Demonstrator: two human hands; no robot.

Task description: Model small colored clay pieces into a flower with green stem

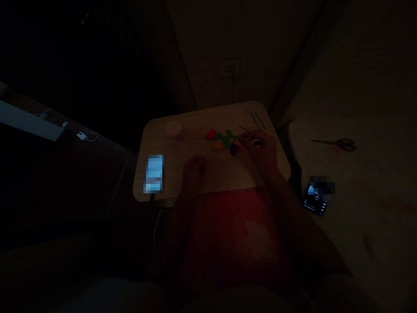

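The scene is very dark. My right hand (260, 148) pinches the thin end of a green stem with leaves (226, 139) over the small wooden table. A red flower-like piece (211, 134) appears at the stem's far left end. Below the leaves are an orange piece (219, 145) and a dark purple piece (233, 149); whether they touch the stem I cannot tell. Another orange bit shows partly behind my right fingers. My left hand (195, 168) rests on the near part of the tabletop, its fingers curled, with nothing visible in them.
Thin sticks (258, 121) lie at the table's (185, 174) back right. A pale round item (174, 129) stands back left. A lit phone (154, 174) is front left, a cable below. Scissors (340, 144) and another lit phone (314, 201) lie on the surface at right.
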